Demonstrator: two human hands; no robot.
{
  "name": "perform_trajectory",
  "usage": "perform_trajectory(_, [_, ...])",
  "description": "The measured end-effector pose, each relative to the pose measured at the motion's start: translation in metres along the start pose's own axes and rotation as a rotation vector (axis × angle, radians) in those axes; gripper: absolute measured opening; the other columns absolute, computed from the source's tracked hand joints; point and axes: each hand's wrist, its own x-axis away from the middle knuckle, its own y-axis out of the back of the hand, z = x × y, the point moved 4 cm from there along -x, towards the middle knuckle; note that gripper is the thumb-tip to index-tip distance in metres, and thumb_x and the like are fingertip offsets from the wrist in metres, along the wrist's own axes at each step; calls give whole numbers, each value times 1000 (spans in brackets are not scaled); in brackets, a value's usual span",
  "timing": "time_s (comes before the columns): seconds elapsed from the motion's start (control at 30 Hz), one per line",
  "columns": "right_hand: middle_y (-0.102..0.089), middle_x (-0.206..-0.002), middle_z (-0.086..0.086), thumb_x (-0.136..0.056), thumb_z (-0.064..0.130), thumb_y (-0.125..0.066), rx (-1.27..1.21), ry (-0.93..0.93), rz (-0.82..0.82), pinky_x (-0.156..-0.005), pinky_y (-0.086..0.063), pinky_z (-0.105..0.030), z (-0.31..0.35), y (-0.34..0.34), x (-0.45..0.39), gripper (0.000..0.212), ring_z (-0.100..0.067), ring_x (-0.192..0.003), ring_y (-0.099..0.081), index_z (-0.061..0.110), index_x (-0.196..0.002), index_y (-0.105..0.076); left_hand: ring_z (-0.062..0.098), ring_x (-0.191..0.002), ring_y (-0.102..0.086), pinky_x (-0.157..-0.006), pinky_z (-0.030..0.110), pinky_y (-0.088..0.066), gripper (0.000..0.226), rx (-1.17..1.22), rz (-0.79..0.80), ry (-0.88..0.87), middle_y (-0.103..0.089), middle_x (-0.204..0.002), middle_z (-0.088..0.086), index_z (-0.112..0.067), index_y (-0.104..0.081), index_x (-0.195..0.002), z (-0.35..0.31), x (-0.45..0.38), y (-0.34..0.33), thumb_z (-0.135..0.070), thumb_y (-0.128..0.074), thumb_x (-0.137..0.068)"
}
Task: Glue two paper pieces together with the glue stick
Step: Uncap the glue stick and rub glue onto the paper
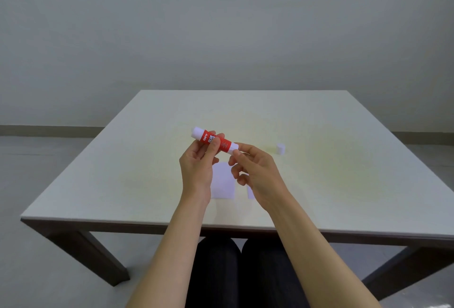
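Observation:
A red and white glue stick (213, 140) is held in the air above the table's middle, lying slantwise. My left hand (200, 164) grips its red body with fingers and thumb. My right hand (255, 172) pinches its lower right white end between thumb and forefinger. Its white cap (280, 148) stands on the table to the right, apart from the stick. Below my hands lie two white paper pieces: a larger one (223, 182) between my wrists, and a second one (250, 192) mostly hidden under my right hand.
The pale table (122, 172) stands before a plain grey wall, with its front edge near my dark-clad knees (240, 271). Grey floor lies on both sides.

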Motion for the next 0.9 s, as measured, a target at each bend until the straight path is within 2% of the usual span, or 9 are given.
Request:
perform_trajectory(0.1, [-55,-59,2,-98,26,-46,47,-91,-2,-43,-33,-19,-5,-4,-3,24,-13,-46,-47,8,-105,-60,1,-91,-67,-71,22,-44,13,0,0,16,-75,-94,-13,-27,-69,-96,2,1,1,-29,-66,-84])
perform_trajectory(0.23, [-40,-44,7,-99,43,-31,100,-268,-21,-40,-26,-19,-10,-5,-6,43,-11,-35,-35,13,-78,-54,1,-93,-67,-71,22,-45,14,-29,27,14,-75,-95,-13,-25,-69,-98,5,3,-1,-28,-67,-84])
perform_trajectory(0.33, [-36,-41,7,-96,50,-34,50,-315,-28,-38,-22,-20,-11,-5,-6,47,-11,-34,-28,15,-69,-48,4,-96,-67,-71,20,-46,15,-3,28,24,-75,-97,-11,-25,-69,-99,5,3,-1,-29,-66,-85])
perform_trajectory(0.43, [-53,-57,2,-95,46,-44,109,-188,-51,-42,-29,-20,-8,-2,-5,37,-11,-38,-39,13,-86,-59,10,-99,-68,-68,18,-47,18,9,25,26,-75,-99,-10,-23,-69,-101,5,4,-1,-29,-66,-85])
perform_trajectory(0.53, [-60,-73,-2,-95,30,-53,100,-24,-26,-44,-35,-20,-4,-1,-3,23,-11,-44,-45,9,-105,-58,10,-96,-68,-70,20,-47,16,9,17,23,-75,-97,-10,-24,-69,-100,5,4,-1,-28,-66,-85])
perform_trajectory(0.6, [-57,-69,-3,-96,27,-51,75,-31,-24,-43,-34,-19,-6,2,-3,22,-11,-44,-44,7,-94,-60,6,-96,-68,-69,18,-47,13,-2,35,18,-75,-97,-11,-26,-69,-97,5,4,-2,-28,-66,-85])
perform_trajectory(0.73, [-39,-44,5,-95,48,-43,5,-252,-81,-38,-27,-19,-14,5,-3,48,-11,-35,-34,10,-68,-55,0,-91,-68,-61,10,-49,9,-20,76,8,-76,-93,-12,-30,-70,-90,8,7,-5,-24,-67,-84])
perform_trajectory(0.8, [-36,-43,5,-92,54,-44,-16,-288,-108,-38,-24,-20,-17,6,-4,52,-12,-35,-30,13,-61,-51,-1,-90,-68,-60,9,-48,8,-8,79,16,-76,-93,-12,-30,-70,-89,9,8,-6,-25,-67,-83])
perform_trajectory(0.9, [-53,-57,0,-93,46,-49,10,-175,-71,-43,-32,-21,-13,8,-4,43,-13,-40,-42,9,-81,-65,3,-90,-68,-61,10,-50,9,-4,67,13,-76,-93,-11,-28,-71,-91,9,6,-6,-25,-68,-83])
